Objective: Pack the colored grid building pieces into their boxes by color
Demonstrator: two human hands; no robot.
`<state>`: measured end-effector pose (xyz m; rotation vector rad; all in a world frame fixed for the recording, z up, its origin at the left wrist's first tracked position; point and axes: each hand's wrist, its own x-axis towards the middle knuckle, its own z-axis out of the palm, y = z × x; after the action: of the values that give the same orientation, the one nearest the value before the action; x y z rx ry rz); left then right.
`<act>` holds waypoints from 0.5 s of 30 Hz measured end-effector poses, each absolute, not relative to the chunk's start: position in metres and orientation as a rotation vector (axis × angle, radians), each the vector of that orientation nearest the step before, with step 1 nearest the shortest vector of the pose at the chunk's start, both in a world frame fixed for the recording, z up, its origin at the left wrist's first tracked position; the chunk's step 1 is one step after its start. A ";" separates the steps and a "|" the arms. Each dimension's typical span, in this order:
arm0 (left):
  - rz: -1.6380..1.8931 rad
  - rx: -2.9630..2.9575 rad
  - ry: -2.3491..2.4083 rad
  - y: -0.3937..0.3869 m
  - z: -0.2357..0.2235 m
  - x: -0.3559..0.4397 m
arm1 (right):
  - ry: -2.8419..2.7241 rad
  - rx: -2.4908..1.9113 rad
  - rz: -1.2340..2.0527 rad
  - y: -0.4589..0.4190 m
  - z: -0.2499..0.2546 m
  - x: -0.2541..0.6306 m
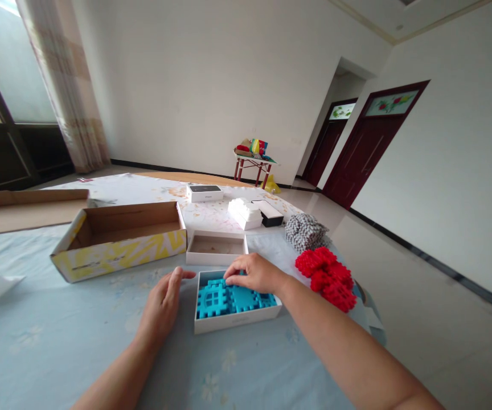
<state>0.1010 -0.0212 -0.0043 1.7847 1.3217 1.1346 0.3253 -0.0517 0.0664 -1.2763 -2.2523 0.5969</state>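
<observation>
A small white box (237, 323) stands before me, filled with blue plastic building blocks (212, 302), notched along their edges; one has a window grid. My right hand (252, 273) reaches over its far edge with curled fingers. Thumb and fingertips close on a blue block at the back, partly hidden by the hand. My left hand (167, 293) rests just left of the box, fingers stretched out and a fingertip pointing at its corner, holding nothing. Directly behind lies a shallow white box lid (217, 259).
A yellow-and-white cardboard box (130, 250) is at left, a brown tray (28, 208) beyond it. Red blocks (327, 278) and a grey checkered bundle (306, 232) lie near the table's right edge. Farther back are a white phone box (204, 193), a white stack (245, 214) and a black-sided box (268, 213).
</observation>
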 end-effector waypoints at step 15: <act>1.024 1.834 1.126 -0.025 0.000 0.106 | -2.399 -1.236 0.506 -0.050 0.071 0.317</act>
<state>0.1065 -0.0253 0.0003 1.8342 1.1263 1.0236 0.3170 -0.0498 0.0713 -1.2358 -2.3986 0.5062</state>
